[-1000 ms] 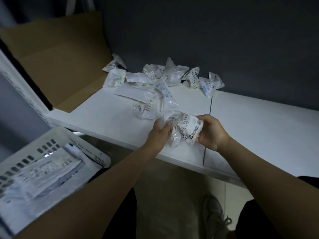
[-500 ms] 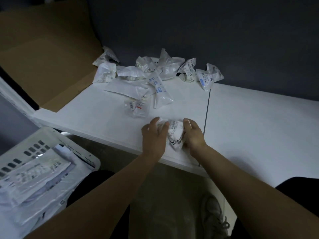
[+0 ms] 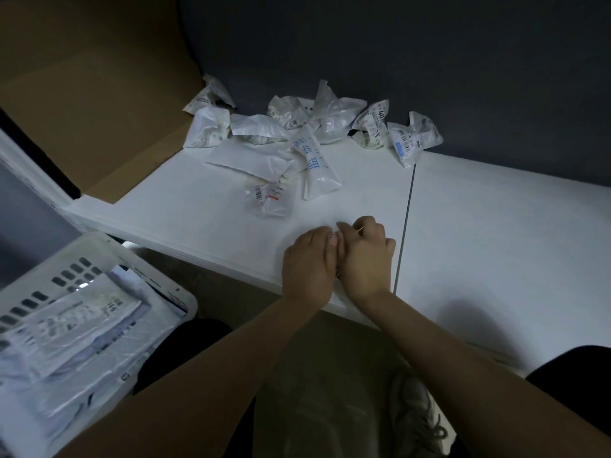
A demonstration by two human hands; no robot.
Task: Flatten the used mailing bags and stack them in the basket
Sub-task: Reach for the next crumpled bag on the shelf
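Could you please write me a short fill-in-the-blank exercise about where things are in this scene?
1. The left hand and right hand press side by side near the front edge of the white ____.
2. The flattened bags lie stacked inside the white ____ at the lower left.
3. The crumpled bags are piled against the dark ____ at the back.
4. A sheet of brown ____ stands left of that pile.

Missing words: table; basket; wall; cardboard

Dim light; dark grey wall (image 3: 429,54) behind white table (image 3: 496,233); brownish floor (image 3: 317,375).
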